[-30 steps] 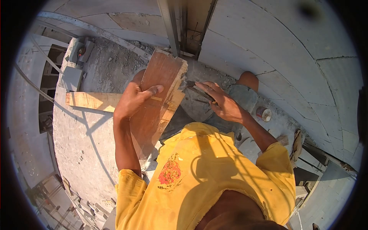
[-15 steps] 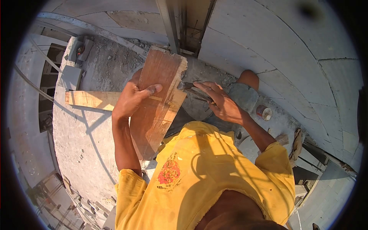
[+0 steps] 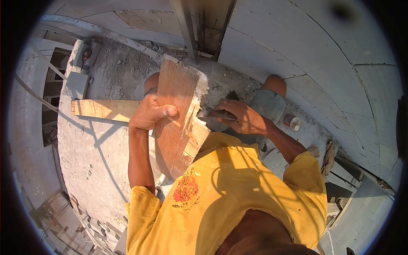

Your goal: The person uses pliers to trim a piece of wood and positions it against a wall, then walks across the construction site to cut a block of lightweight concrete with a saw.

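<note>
A reddish-brown wooden board point(image 3: 175, 87), probably plywood, stands tilted in front of me. Its right edge is ragged, with pale splintered wood showing. My left hand point(image 3: 149, 112) grips the board's left side, thumb across the face and fingers hidden behind. In my right hand point(image 3: 245, 118) is a dark metal tool that looks like pliers point(image 3: 222, 114), fingers wrapped round the handles. The tool's jaws are at the splintered edge; whether they are biting wood I cannot make out. A pale wooden plank point(image 3: 104, 109) lies to the left, its right end behind my left hand.
Grey block walls point(image 3: 306, 46) rise ahead and to the right. A small open can point(image 3: 292, 122) stands on the floor beside my right knee. Grey blocks point(image 3: 77, 85) sit at the left edge of the dusty concrete floor point(image 3: 85, 148). A metal post point(image 3: 185, 29) stands ahead.
The board has shifted slightly right and turned more upright, my left hand moving with it. My right hand has closed further round the tool, whose jaws are now lower along the ragged edge.
</note>
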Demonstrator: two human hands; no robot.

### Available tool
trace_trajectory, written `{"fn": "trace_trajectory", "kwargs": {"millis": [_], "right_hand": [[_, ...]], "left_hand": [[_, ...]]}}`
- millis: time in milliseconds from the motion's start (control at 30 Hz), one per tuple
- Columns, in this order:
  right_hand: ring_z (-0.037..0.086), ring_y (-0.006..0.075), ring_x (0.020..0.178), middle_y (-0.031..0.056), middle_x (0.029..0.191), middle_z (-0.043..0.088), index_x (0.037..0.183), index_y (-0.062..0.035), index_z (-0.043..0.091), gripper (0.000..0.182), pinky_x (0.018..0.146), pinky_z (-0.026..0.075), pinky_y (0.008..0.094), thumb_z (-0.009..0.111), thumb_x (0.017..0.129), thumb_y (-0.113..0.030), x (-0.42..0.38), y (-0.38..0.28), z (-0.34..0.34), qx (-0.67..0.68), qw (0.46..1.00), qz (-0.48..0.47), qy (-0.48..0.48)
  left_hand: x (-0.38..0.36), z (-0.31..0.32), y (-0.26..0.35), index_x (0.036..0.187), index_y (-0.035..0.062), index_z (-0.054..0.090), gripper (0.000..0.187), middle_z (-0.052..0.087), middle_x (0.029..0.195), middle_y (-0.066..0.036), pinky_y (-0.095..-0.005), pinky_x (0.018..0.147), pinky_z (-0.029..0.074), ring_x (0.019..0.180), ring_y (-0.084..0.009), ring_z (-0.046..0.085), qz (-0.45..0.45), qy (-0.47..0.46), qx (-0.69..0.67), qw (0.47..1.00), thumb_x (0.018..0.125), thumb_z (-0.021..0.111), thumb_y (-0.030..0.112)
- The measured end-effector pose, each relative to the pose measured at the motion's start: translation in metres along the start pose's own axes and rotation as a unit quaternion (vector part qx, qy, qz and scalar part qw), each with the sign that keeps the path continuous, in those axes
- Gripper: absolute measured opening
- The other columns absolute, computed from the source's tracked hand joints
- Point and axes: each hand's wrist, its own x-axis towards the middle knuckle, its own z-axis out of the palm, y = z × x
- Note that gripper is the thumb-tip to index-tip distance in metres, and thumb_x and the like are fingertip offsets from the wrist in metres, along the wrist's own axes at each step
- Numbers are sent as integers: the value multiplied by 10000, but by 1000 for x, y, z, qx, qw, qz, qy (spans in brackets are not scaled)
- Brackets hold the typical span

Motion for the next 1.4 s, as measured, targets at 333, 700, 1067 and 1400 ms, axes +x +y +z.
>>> {"fn": "trace_trajectory", "kwargs": {"millis": [333, 700, 1067, 1400], "right_hand": [[614, 341, 920, 161, 1040, 630, 1325, -46, 552, 404, 804, 493, 415, 596, 925, -72, -10, 11, 4, -104, 987, 120, 32], [510, 359, 1197, 173, 1366, 445, 1522, -156, 322, 688, 963, 476, 441, 562, 904, 26, -6, -5, 1, -151, 985, 85, 20], [553, 340, 1067, 136, 1190, 534, 1429, -106, 447, 608, 885, 489, 441, 624, 863, 29, 1, -14, -2, -207, 974, 89, 9], [634, 205, 916, 112, 1001, 654, 1226, -44, 610, 340, 828, 485, 334, 597, 970, -267, 6, -22, 20, 263, 933, 166, -181]], "left_hand": [[-4, -33, 11, 1149, -55, 636, 551, 712, 1004, -122, -302, 809, 549, 870, -150, 679, -3, 73, 69, 995, 746, 848, 256], [1, 3, 36, 1100, -45, 690, 449, 726, 976, -96, -315, 856, 490, 883, -144, 634, 7, 94, 204, 974, 783, 813, 248], [2, -4, 30, 905, -35, 749, 357, 710, 821, -90, -314, 759, 490, 769, -140, 610, 8, 96, 263, 960, 765, 818, 286], [20, -20, -33, 1241, -48, 590, 689, 698, 1070, -92, -295, 857, 528, 930, -161, 663, 34, -10, -93, 995, 690, 898, 227]]}}
